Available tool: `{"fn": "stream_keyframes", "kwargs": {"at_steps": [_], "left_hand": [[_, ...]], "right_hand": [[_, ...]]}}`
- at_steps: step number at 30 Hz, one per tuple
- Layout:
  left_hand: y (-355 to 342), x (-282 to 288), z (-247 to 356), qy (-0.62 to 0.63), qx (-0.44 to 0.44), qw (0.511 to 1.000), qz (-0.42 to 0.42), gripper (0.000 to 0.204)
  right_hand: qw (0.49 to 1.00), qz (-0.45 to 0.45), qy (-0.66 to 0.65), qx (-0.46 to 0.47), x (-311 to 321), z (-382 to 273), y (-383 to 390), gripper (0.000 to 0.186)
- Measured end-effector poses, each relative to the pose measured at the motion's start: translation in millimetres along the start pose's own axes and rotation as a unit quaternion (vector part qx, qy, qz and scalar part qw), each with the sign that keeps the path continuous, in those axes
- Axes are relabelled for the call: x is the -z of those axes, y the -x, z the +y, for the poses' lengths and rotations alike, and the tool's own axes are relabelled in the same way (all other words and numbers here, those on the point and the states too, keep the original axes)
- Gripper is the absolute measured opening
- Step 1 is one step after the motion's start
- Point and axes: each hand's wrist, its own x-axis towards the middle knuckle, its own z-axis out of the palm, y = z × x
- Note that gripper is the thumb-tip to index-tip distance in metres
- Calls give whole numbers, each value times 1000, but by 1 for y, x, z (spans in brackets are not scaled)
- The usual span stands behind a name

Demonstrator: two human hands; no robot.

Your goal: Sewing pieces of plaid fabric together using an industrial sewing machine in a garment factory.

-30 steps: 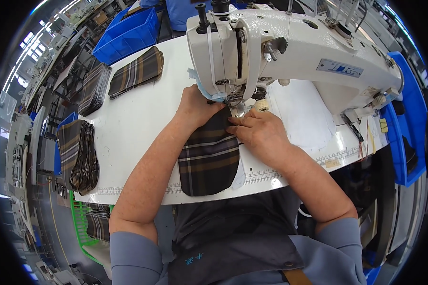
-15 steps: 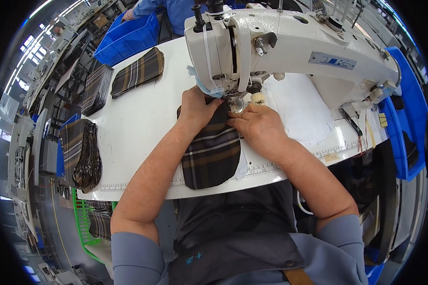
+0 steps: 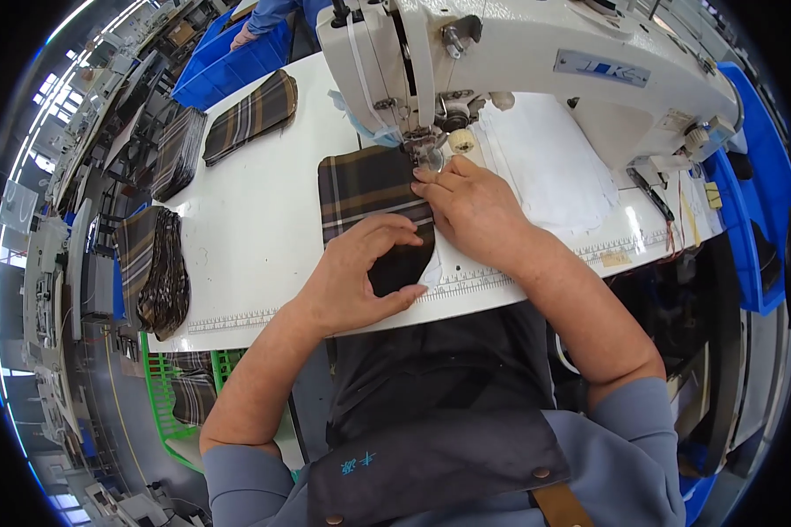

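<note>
Shifting down the dark plaid, round-cornered cloth (image 3: 360,189), your left hand (image 3: 347,277) curves open, leaving your right hand (image 3: 482,212), fingertips seemingly pressing its edge.

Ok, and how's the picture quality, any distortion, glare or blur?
Head view: fisheye distortion bows the white table's front edge, and the corners go black; head view: the sewing machine shows small shiny highlights; head view: the left hand, right hand and plaid piece look reasonably sharp, while the far-left background is too small to judge focus.
</note>
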Motion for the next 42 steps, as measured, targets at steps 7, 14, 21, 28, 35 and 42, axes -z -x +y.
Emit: {"fn": "stream_keyframes", "kwargs": {"at_steps": [7,14,21,28,35,42], "left_hand": [[20,-17,-4,67,52,995,50,16],[17,-16,13,-28,5,996,85,17],[21,-27,9,-129,-80,988,25,25],[24,-27,10,-137,-88,987,4,25],[19,-21,28,-150,-64,986,-24,20],[16,-30,14,-126,-45,991,14,15]], "right_hand": [[997,-7,-75,-28,32,-28,35,24],[994,-28,-104,-15,41,-59,65,18],[994,-13,-107,-5,36,-56,68,11],[994,-3,-112,-1,35,-55,67,9],[981,-27,-192,-11,40,-45,68,17],[966,-21,-237,-97,41,-47,52,18]]}}
